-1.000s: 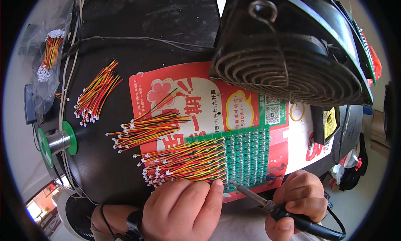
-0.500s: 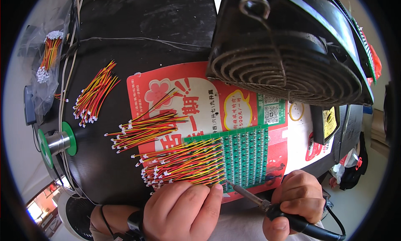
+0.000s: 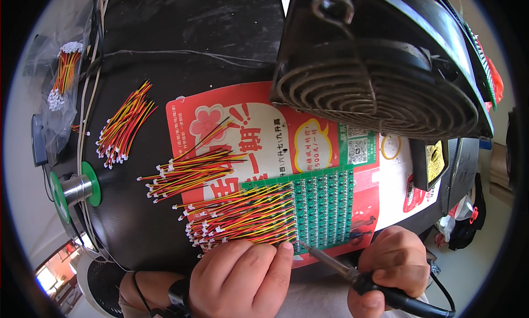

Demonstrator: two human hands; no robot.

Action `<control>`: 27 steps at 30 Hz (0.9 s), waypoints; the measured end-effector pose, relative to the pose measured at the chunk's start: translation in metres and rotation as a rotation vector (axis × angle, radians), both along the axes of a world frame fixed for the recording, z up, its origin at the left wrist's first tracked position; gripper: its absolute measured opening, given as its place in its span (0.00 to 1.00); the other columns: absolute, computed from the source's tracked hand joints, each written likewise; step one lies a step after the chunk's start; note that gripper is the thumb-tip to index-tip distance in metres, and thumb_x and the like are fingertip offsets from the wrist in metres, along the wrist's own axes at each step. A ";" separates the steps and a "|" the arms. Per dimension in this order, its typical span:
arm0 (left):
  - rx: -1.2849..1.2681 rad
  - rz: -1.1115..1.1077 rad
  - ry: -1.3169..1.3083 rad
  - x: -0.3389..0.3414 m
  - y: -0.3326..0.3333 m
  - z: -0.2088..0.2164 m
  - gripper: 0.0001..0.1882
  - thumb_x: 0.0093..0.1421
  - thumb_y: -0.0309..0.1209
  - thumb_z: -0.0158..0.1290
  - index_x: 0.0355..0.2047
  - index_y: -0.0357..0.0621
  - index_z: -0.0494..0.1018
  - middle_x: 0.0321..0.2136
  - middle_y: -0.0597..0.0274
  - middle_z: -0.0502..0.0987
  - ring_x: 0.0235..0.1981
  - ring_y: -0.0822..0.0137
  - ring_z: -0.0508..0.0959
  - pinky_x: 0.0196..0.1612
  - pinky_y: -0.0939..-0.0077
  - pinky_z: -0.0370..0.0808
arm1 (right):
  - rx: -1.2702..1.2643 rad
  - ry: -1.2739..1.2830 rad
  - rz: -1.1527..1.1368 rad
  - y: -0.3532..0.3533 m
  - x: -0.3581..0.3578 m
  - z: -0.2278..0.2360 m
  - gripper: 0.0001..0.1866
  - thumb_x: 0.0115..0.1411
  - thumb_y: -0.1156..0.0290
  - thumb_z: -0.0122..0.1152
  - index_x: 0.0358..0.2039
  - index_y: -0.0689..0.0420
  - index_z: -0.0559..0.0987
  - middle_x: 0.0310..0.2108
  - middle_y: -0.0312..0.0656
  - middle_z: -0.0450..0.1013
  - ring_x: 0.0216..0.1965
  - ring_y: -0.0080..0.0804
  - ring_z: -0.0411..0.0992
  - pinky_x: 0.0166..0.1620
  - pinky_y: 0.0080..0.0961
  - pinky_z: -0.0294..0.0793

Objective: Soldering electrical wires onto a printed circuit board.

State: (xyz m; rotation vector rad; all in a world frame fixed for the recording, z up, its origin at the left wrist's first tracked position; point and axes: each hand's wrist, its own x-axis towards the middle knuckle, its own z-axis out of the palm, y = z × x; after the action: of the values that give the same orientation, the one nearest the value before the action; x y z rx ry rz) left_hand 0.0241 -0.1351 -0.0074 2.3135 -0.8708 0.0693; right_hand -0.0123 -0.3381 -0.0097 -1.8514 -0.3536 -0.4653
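Observation:
A soldering iron (image 3: 330, 263) with a black handle is gripped in my right hand (image 3: 394, 268), its thin tip at the lower part of a green circuit board panel (image 3: 325, 208). My left hand (image 3: 239, 279) is closed with a fingertip pressed at the panel, next to the iron's tip, on the end of a connector wire; most of that wire is hidden under the hand. Rows of red, yellow and black connector wires (image 3: 242, 213) run from the panel leftward, white plugs at their outer ends. Above them lies a loose bunch of similar wires (image 3: 193, 172).
A large black fan (image 3: 380, 75) stands at the back right. Under the panel is a red printed sheet (image 3: 220, 92). A green solder spool (image 3: 77, 190) and another wire bunch (image 3: 125, 125) sit left. A yellow sponge (image 3: 434, 165) in a black holder is right. Cables cross the table.
Very little differs. The iron's tip has shifted slightly to the right and down, and my right hand has turned a little. My left hand stays almost in place.

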 end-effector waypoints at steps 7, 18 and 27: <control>-0.109 -0.176 -0.255 0.011 0.008 -0.025 0.04 0.54 0.17 0.59 0.31 0.27 0.78 0.27 0.52 0.75 0.27 0.57 0.78 0.31 0.69 0.78 | 0.004 0.015 -0.034 0.004 -0.003 -0.005 0.14 0.54 0.72 0.65 0.31 0.65 0.69 0.16 0.41 0.64 0.16 0.29 0.63 0.18 0.26 0.64; -0.017 0.027 0.008 -0.001 0.000 -0.001 0.05 0.53 0.16 0.58 0.32 0.27 0.77 0.28 0.51 0.75 0.26 0.56 0.78 0.31 0.68 0.78 | -0.018 0.033 0.000 0.000 0.001 0.002 0.13 0.54 0.72 0.65 0.30 0.66 0.70 0.16 0.41 0.66 0.15 0.30 0.64 0.18 0.27 0.65; -0.003 0.014 0.003 0.000 0.002 0.000 0.05 0.54 0.16 0.58 0.31 0.26 0.77 0.27 0.51 0.75 0.26 0.57 0.77 0.31 0.69 0.78 | -0.044 0.122 0.082 -0.013 -0.009 -0.007 0.20 0.42 0.69 0.80 0.30 0.58 0.76 0.17 0.35 0.70 0.17 0.29 0.69 0.20 0.25 0.70</control>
State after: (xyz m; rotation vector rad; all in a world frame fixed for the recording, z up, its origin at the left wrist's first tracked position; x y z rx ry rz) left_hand 0.0242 -0.1336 -0.0074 2.3168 -0.8528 0.0730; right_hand -0.0217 -0.3514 -0.0166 -1.8901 -0.3579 -0.2898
